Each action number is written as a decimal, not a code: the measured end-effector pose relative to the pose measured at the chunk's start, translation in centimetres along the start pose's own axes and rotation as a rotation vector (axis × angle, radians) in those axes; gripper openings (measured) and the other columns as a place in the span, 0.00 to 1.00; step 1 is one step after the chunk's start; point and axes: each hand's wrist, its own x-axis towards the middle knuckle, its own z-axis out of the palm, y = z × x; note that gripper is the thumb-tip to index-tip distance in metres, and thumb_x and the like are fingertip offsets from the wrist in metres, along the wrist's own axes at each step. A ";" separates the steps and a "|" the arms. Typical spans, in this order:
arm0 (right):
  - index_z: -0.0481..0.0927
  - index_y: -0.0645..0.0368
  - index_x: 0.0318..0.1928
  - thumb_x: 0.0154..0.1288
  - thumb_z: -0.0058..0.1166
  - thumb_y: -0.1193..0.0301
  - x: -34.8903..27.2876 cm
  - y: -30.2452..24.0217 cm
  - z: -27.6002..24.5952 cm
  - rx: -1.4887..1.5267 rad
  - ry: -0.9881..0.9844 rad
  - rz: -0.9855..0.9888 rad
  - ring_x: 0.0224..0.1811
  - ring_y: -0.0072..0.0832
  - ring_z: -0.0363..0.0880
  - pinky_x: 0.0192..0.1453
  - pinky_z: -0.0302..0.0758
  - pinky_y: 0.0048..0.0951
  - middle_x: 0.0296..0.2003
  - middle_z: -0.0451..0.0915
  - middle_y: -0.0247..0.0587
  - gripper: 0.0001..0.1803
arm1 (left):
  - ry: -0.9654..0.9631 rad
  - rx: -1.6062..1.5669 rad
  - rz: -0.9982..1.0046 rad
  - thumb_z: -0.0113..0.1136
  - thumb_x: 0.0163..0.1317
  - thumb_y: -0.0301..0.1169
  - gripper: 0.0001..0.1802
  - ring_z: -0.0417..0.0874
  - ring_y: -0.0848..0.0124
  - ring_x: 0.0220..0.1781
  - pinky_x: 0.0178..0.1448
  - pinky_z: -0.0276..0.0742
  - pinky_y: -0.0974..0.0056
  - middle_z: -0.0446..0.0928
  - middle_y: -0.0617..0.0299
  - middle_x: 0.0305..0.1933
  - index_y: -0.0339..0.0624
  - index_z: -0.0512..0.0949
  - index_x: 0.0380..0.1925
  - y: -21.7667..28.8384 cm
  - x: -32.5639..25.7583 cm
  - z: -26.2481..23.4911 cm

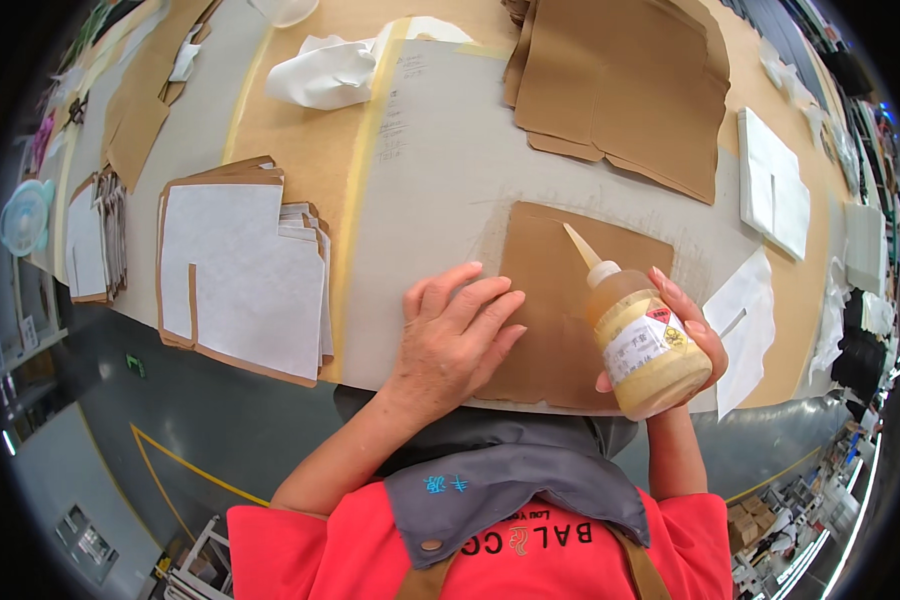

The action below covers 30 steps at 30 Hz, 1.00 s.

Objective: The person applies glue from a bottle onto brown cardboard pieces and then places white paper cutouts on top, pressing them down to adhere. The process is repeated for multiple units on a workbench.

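Observation:
My right hand (705, 345) is wrapped round a squeeze bottle (638, 335) with a long pointed nozzle and yellowish contents. The bottle is tilted, its nozzle tip over the upper part of a brown panel (545, 340), which lies flat before me. Whether the tip touches the panel I cannot tell. At the panel's left edge rests my left hand (460, 325), palm down, fingers loosely stretched and apart, holding nothing.
Stacked brown panels with white backing (245, 265) lie on the left. A larger brown stack (620, 90) is at the far right, beside folded white sheets (773, 185). One white slotted sheet (745, 330) overhangs the near edge. Crumpled white material (322, 75) lies farther back.

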 end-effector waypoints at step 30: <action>0.52 0.52 0.64 0.43 0.73 0.37 -4.8 -0.1 -6.8 -0.290 0.325 0.250 0.62 0.56 0.76 0.66 0.75 0.56 0.63 0.69 0.64 0.58 | -0.013 0.071 0.021 0.71 0.56 0.33 0.18 0.75 0.61 0.60 0.64 0.63 0.58 0.78 0.65 0.51 0.48 0.85 0.48 0.7 0.5 -0.2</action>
